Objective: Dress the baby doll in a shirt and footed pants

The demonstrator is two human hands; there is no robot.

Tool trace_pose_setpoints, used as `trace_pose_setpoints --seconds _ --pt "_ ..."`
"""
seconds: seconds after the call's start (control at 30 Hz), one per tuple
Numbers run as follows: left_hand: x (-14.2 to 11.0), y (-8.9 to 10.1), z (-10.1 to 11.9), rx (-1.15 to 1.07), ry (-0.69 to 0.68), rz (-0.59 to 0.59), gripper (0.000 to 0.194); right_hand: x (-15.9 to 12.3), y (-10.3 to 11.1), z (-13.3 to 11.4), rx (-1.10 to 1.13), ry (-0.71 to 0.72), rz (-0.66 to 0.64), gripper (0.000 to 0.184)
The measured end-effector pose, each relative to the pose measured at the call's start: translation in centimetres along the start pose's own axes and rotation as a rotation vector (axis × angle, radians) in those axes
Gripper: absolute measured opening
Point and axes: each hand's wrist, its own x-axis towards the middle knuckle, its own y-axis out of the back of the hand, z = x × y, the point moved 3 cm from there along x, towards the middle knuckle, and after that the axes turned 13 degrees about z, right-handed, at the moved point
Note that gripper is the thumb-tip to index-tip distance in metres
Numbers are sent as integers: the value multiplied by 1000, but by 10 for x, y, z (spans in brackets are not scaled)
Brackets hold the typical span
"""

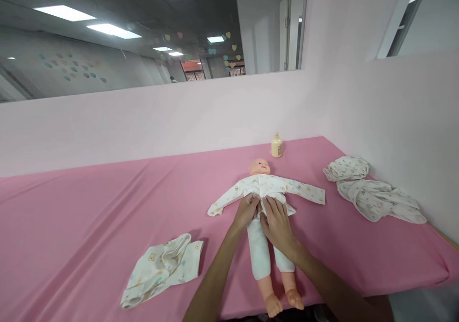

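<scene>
A baby doll (264, 284) lies on its back, head away from me, in a white patterned baby shirt (304, 190) and pale trousers (258, 252). The shirt's long sleeves are spread out to both sides. At the lower front of the shirt, my left hand (247, 210) is closed with its fingertips pinching the cloth near the middle seam. Just to its right, my right hand (277, 220) has its fingers bent over the same front edge, gripping the shirt. The cloth between the fingertips is mostly hidden.
Pink cloth (89, 226) covers the table. A folded patterned garment (163, 269) lies at front left. Crumpled patterned clothes (380, 200) lie at the right near the wall. A cream pump bottle (276, 147) stands beyond the doll's head. A wall with a window rises behind.
</scene>
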Motion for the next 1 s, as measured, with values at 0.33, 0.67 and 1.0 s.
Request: trace_pose_setpoints --seconds 0.33,0.67,1.0 --pt "0 0 -1 -1 1 3 28 0 -1 1 -9 4 10 44" --pt "0 -1 -1 -9 -1 13 25 0 -1 0 -7 -4 -6 43" --pt "0 -1 -1 -10 -6 12 27 0 -1 0 -14 1 -2 43"
